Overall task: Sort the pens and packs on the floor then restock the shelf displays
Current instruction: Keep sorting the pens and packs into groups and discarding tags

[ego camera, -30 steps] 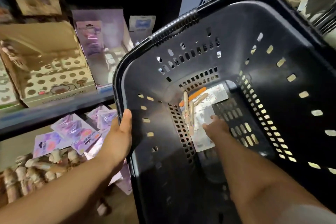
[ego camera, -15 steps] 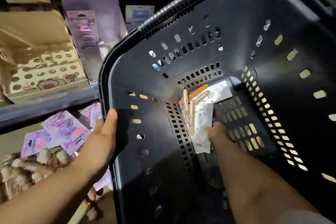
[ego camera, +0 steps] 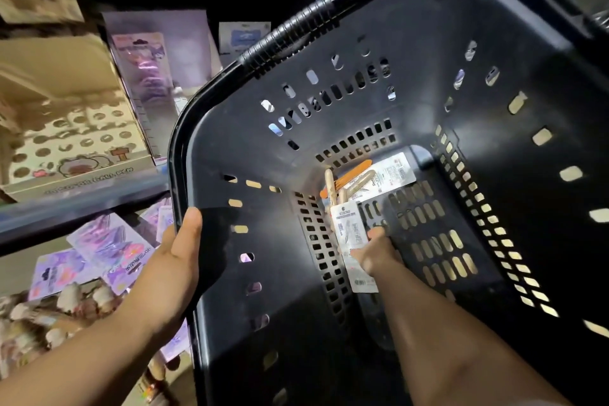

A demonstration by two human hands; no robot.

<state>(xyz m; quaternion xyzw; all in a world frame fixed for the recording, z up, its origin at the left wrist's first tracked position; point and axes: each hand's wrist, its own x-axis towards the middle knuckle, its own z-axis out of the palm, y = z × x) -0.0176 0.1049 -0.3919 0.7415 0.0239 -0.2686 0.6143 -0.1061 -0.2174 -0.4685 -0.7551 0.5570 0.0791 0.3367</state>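
The black basket (ego camera: pixel 428 43) is held tilted, its rim gripped by the left hand (ego camera: pixel 174 264). Deep at the bottom, a white pack (ego camera: pixel 347 231) is pinched at its edge by the right hand (ego camera: pixel 375 250), fingers curled. Loose pens (ego camera: pixel 333 188) are seen just beyond; a slow, straight lift is advised so nothing is dragged along.

Your basket (ego camera: pixel 428 43) sits right of the shelf (ego camera: pixel 82 204). Inside, pens (ego camera: pixel 329 184) lie behind one pack (ego camera: pixel 348 234), left of another pack (ego camera: pixel 393 171).
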